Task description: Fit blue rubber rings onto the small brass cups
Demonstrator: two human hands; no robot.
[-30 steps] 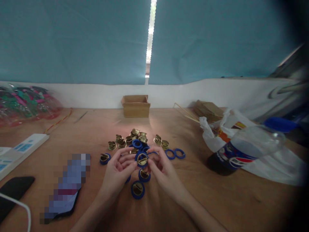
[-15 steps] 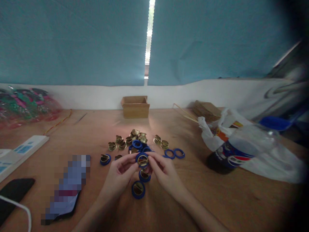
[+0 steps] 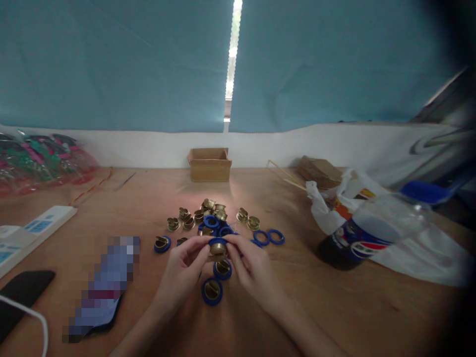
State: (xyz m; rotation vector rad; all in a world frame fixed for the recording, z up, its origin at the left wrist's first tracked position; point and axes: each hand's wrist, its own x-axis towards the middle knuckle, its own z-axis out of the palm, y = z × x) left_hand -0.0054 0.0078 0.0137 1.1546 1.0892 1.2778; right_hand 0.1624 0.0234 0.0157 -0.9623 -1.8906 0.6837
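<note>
My left hand point(image 3: 182, 267) and my right hand point(image 3: 251, 265) meet over the wooden table point(image 3: 334, 307). Together they pinch one brass fitting with a blue ring point(image 3: 218, 248) on it, fingers closed on it from both sides. Just below the hands lie two assembled ringed fittings point(image 3: 212, 290). Behind the hands sits a pile of bare brass fittings point(image 3: 208, 210) mixed with loose blue rings point(image 3: 269, 236). Another ringed fitting point(image 3: 162, 243) lies to the left.
A small cardboard box point(image 3: 209, 164) stands at the back wall. A plastic bottle point(image 3: 375, 228) lies on a white plastic bag at the right. At the left lie a power strip point(image 3: 33, 231), a dark phone point(image 3: 22, 290), a blurred-out object and a bag of coloured items point(image 3: 40, 158).
The held piece has tipped from face-on to edge-on, its brass side now showing under the ring. Both hands stayed in place with small finger shifts.
</note>
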